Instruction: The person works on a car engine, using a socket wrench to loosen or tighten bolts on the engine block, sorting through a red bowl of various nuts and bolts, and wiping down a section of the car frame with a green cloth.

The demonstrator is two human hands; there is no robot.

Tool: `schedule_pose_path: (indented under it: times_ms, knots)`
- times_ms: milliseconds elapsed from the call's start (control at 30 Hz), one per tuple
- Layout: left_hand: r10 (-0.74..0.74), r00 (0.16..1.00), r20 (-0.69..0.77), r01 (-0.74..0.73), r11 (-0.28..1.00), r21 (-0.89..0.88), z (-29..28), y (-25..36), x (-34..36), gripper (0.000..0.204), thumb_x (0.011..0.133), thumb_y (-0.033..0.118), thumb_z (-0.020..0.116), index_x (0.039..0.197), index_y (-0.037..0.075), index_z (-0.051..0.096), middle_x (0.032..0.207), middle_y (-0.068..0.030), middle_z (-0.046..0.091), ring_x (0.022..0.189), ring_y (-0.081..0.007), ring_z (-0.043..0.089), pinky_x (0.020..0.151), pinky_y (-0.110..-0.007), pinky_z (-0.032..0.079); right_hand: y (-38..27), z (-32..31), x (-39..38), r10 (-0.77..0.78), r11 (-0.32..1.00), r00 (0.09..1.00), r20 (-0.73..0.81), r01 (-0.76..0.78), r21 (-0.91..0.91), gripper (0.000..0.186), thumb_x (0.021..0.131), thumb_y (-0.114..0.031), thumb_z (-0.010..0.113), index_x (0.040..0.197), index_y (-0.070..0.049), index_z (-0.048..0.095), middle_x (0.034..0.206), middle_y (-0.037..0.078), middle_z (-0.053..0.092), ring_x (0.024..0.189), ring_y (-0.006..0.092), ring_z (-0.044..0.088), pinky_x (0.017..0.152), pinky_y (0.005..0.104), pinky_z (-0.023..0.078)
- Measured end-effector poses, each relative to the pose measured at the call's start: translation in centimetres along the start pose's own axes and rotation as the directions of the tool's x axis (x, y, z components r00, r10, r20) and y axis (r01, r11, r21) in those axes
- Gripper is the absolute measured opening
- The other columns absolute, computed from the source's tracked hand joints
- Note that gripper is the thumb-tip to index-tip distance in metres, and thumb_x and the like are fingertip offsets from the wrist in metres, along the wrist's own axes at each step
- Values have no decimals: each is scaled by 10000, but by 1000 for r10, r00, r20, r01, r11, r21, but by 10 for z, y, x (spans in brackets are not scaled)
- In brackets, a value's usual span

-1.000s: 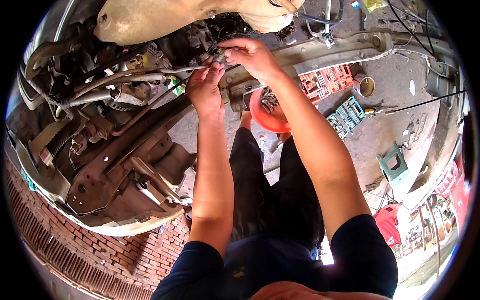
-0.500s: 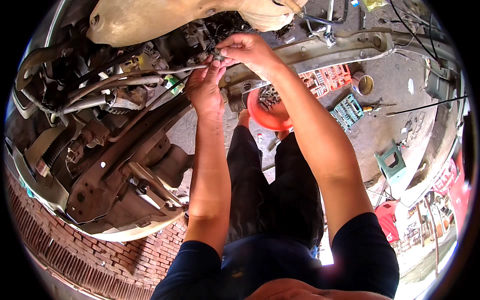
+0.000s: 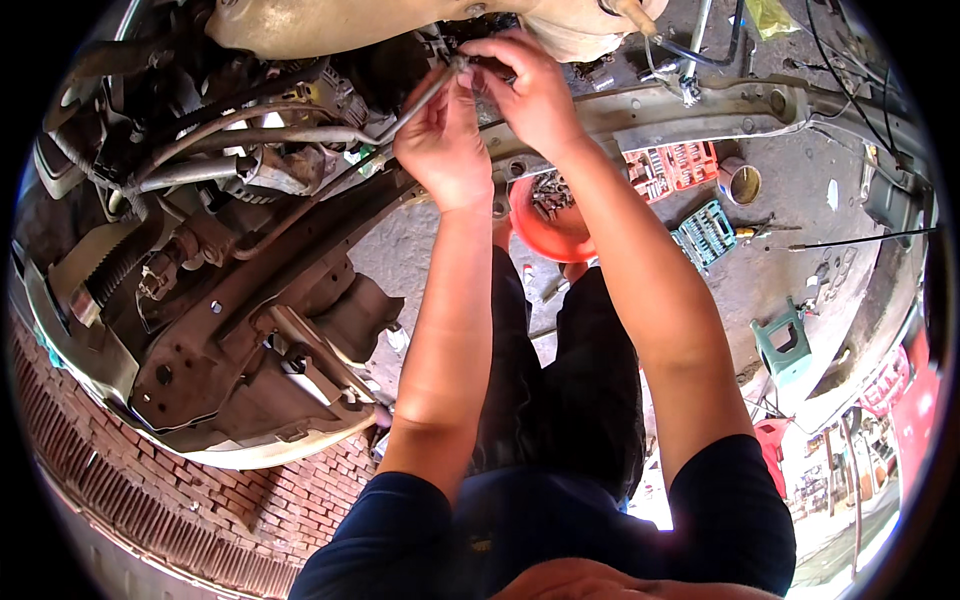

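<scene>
My left hand (image 3: 445,145) is closed around a thin grey pipe (image 3: 424,107), its thumb pressed up near the pipe's far end. At that end is a small metal fitting (image 3: 459,63). My right hand (image 3: 532,98) comes in from the right, its curled thumb and fingers at the fitting; their exact grip is partly hidden. Both hands are over the engine bay, just beyond the metal crossbar (image 3: 650,118) and below a large beige tank-like part (image 3: 350,28). Other hoses (image 3: 285,135) run leftward from beside my left hand.
Past the crossbar, a red bowl (image 3: 524,222) of loose metal parts sits on the floor. Near it are a red socket case (image 3: 690,165), a teal tool case (image 3: 705,235), a can (image 3: 739,180) and a green stool (image 3: 783,340). A car body frame (image 3: 250,330) fills the left.
Both hands have moved farther up and slightly right, bringing the pipe end and fitting toward the beige part. The whole view has shifted a little to the right.
</scene>
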State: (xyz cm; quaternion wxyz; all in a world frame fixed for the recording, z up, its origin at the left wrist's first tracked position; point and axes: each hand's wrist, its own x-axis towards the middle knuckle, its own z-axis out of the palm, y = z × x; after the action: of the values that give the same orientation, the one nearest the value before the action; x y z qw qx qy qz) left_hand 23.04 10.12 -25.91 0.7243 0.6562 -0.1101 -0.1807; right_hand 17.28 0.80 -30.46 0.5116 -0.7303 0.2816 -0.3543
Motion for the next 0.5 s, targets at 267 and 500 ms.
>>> schedule_pose_path:
  times_ms: [267, 500]
  knots:
    - [-144, 989, 25, 144, 990, 15, -19, 3, -38, 256, 1071, 78, 673, 1277, -73, 683, 1098, -53, 751, 986, -90, 672, 921, -242, 519, 2, 16, 35, 71, 997, 997, 15, -71, -29, 260, 1036, -208, 687, 1198, -18, 759, 1087, 268, 759, 1027, 448, 734, 876, 482, 581]
    - [-392, 916, 86, 392, 920, 12, -57, -13, -110, 323, 1077, 149, 710, 1323, -60, 682, 1150, -82, 755, 1024, -132, 695, 963, -300, 556, 1, 12, 55, -108, 976, 975, 195, 141, -165, 240, 1030, -197, 665, 1166, -22, 758, 1066, 265, 758, 1006, 463, 728, 890, 524, 577]
